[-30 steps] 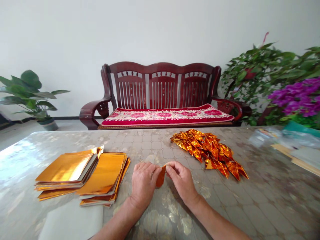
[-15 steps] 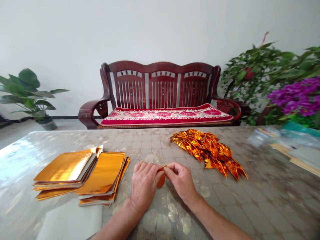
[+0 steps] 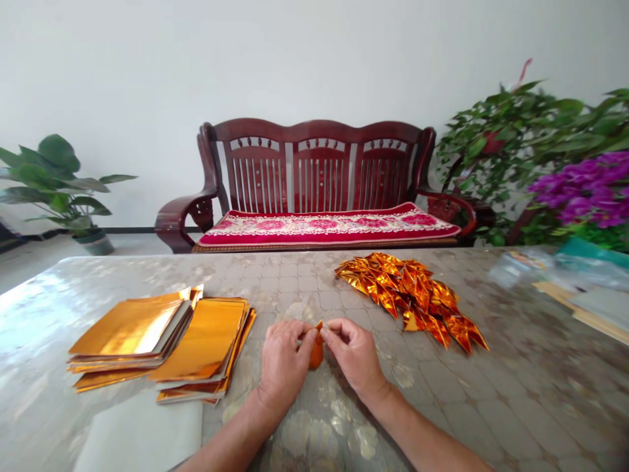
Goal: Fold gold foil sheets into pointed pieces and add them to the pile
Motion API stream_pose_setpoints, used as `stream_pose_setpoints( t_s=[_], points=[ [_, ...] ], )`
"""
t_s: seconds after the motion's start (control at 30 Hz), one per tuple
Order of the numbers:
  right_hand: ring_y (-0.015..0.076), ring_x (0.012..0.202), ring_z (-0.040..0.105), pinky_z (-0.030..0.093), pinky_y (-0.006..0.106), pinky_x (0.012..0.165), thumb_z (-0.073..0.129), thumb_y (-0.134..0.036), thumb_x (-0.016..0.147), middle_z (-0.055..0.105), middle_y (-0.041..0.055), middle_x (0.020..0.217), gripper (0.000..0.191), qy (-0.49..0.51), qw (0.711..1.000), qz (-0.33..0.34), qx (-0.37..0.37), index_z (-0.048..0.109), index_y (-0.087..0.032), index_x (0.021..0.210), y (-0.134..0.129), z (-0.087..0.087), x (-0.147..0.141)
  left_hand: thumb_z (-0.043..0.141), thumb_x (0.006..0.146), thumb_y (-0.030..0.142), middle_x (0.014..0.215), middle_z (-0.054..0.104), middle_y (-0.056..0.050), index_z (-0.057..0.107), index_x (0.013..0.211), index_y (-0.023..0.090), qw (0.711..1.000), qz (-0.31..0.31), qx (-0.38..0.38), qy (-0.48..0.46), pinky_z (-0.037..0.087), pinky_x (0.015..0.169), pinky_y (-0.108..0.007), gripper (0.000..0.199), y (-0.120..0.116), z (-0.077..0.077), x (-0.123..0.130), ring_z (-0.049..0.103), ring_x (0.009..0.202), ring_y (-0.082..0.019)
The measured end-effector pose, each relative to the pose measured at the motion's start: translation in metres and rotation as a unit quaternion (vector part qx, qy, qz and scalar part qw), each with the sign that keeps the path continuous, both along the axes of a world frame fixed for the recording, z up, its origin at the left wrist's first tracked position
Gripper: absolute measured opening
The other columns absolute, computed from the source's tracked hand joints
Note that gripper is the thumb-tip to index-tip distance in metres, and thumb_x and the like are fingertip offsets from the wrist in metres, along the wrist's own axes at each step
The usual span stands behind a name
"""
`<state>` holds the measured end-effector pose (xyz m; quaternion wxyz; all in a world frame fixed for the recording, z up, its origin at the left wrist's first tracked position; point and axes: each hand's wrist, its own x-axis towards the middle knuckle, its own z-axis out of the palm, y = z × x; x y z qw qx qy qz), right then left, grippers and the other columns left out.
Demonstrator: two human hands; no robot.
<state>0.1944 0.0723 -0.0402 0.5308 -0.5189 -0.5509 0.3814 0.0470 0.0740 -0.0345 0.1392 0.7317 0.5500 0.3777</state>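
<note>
My left hand (image 3: 284, 362) and my right hand (image 3: 354, 358) meet above the table, their fingertips pinching a small folded piece of orange-gold foil (image 3: 317, 351) between them. Its lower tip hangs below the fingers, and the fingers hide most of its upper part. To the right lies a loose heap of folded gold foil triangles (image 3: 410, 298), beyond my right hand and apart from it. Two stacks of square gold foil sheets (image 3: 130, 334) (image 3: 199, 344) lie to the left of my left hand.
The stone-patterned table (image 3: 324, 288) has a glossy clear cover. A white sheet (image 3: 140, 432) lies at the near left edge. Plastic bags and flat boards (image 3: 584, 288) sit at the far right. Behind the table stand a red wooden bench and potted plants.
My fingers have closed further around the foil piece, which now stands more upright and narrower between both hands. The stacks and heap have not moved.
</note>
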Motion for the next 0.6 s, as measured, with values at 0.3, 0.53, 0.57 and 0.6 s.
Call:
stream_pose_setpoints(
  t_s=[0.3,0.53,0.57,0.6],
  points=[
    [0.0139,0.053,0.054,0.044,0.023,0.049,0.066,-0.05,0.077,0.061,-0.001,0.06,0.032,0.062,0.997,0.014,-0.052,0.066,-0.017,0.077,-0.001,0.004,-0.002,0.061,0.09,0.025,0.096,0.072,-0.001,0.066,0.103,0.025,0.997,0.003,0.065,0.035,0.041,0.084,-0.036,0.014,-0.003,-0.001,-0.001,0.063,0.09,-0.02],
    [0.0141,0.053,0.056,0.045,0.024,0.051,0.069,-0.053,0.077,0.063,-0.0003,0.061,0.036,0.064,0.997,-0.016,-0.031,0.065,-0.017,0.072,0.0,0.006,-0.001,0.069,0.081,0.029,0.117,0.067,-0.007,0.054,0.132,0.024,0.977,-0.041,0.152,0.146,0.041,0.094,-0.042,0.053,-0.017,0.009,0.008,0.059,0.105,-0.026],
    [0.0143,0.054,0.056,0.045,0.024,0.051,0.069,-0.053,0.077,0.063,-0.0001,0.061,0.036,0.062,0.997,-0.017,-0.03,0.066,-0.017,0.072,0.0,0.006,-0.001,0.067,0.082,0.026,0.117,0.067,-0.008,0.051,0.135,0.023,0.975,-0.044,0.152,0.154,0.041,0.094,-0.042,0.055,-0.017,0.008,0.009,0.059,0.104,-0.026],
    [0.0146,0.054,0.057,0.045,0.024,0.051,0.069,-0.052,0.078,0.064,0.0003,0.061,0.036,0.06,0.998,-0.017,-0.028,0.066,-0.017,0.073,0.0,0.006,-0.001,0.065,0.083,0.023,0.116,0.067,-0.008,0.049,0.137,0.021,0.974,-0.045,0.152,0.161,0.042,0.094,-0.042,0.056,-0.016,0.006,0.009,0.06,0.103,-0.025]
  ],
)
